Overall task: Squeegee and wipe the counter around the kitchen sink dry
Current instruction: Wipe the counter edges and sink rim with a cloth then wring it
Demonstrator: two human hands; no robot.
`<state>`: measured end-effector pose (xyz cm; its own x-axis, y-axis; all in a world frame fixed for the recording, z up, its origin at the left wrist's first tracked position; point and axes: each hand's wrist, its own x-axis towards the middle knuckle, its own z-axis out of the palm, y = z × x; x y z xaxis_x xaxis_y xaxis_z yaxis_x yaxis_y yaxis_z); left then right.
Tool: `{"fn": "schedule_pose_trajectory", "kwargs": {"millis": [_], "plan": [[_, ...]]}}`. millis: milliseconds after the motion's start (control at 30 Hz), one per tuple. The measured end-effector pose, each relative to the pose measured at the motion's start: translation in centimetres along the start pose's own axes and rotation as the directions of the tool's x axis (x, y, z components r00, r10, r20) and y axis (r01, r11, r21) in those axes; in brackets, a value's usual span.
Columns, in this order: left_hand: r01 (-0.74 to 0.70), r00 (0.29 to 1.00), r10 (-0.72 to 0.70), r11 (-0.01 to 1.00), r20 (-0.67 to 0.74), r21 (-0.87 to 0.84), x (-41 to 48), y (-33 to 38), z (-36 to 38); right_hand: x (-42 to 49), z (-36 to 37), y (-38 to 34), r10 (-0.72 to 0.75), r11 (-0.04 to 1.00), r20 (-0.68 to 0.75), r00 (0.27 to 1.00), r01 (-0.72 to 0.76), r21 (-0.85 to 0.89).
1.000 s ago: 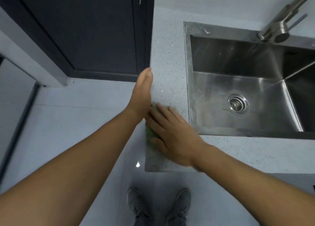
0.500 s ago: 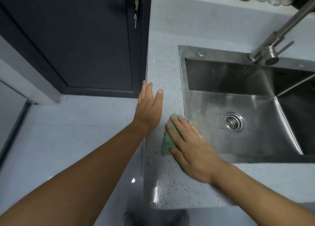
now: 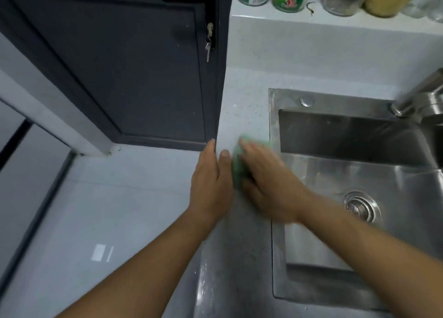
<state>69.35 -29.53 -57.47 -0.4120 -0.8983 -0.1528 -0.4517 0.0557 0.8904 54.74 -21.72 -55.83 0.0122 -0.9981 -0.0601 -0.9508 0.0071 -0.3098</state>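
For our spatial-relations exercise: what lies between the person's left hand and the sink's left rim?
Head view: the green cloth, pressed onto the counter by the right hand, lies between the left hand and sink rim.

right hand (image 3: 268, 186) is flat on a green cloth (image 3: 237, 166), pressing it onto the speckled counter (image 3: 242, 116) strip left of the steel sink (image 3: 335, 281). left hand (image 3: 211, 186) sits open at the counter's edge, just beside the cloth. Motion blur on the right hand. Wet streaks near the front edge.
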Motion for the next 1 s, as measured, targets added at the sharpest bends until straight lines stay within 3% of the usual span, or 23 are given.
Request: {"fn": "schedule_pose_trajectory", "kwargs": {"millis": [100, 200, 333, 400, 533, 567, 667, 800, 900, 1000], "plan": [[0.066, 0.997, -0.070, 0.990, -0.032, -0.124, 1.5, 1.2, 0.9, -3.2, 0.2, -0.7, -0.194, 0.977, 0.110, 0.975, 0.202, -0.069], [0.075, 0.996, -0.079, 0.992, -0.034, -0.104, 2.6, 1.6, 1.2, 2.1, -0.8, 3.0, -0.238, 0.956, 0.099, 0.966, 0.251, -0.152], [0.018, 0.999, -0.019, 1.000, -0.032, -0.021, 3.6, 2.1, 0.9, 13.5, -2.4, 7.9, 0.054, 0.987, -0.006, 0.999, -0.054, -0.150], [0.010, 0.999, -0.008, 0.999, -0.041, 0.040, 4.6, 2.7, 1.0, 16.1, -2.6, 8.4, 0.125, 0.985, -0.040, 0.991, -0.129, -0.115], [-0.017, 0.997, 0.022, 0.997, -0.071, 0.079, 7.2, 4.1, 1.1, 12.5, -1.8, 7.4, -0.144, 0.980, -0.005, 0.990, 0.141, -0.141], [-0.033, 0.997, 0.040, 0.994, -0.067, 0.102, 7.9, 4.4, 1.2, 11.9, -1.8, 7.9, -0.152, 0.978, 0.015, 0.988, 0.152, -0.143], [-0.133, 0.990, 0.139, 0.956, -0.002, 0.262, 10.4, 5.0, 2.1, 13.8, -3.7, 11.1, 0.089, 0.985, 0.014, 0.996, -0.086, -0.151], [-0.260, 0.966, 0.227, 0.861, 0.128, 0.438, 13.6, 5.4, 3.5, 12.8, -5.5, 15.8, 0.345, 0.929, 0.009, 0.939, -0.340, -0.147], [-0.342, 0.940, 0.287, 0.774, 0.187, 0.532, 14.2, 4.7, 3.9, 9.5, -6.1, 18.1, 0.520, 0.846, -0.033, 0.854, -0.519, -0.123], [-0.308, 0.951, 0.278, 0.826, 0.135, 0.472, 14.0, 4.4, 4.1, 9.8, -6.7, 18.2, 0.651, 0.754, -0.047, 0.757, -0.653, -0.069]]}}
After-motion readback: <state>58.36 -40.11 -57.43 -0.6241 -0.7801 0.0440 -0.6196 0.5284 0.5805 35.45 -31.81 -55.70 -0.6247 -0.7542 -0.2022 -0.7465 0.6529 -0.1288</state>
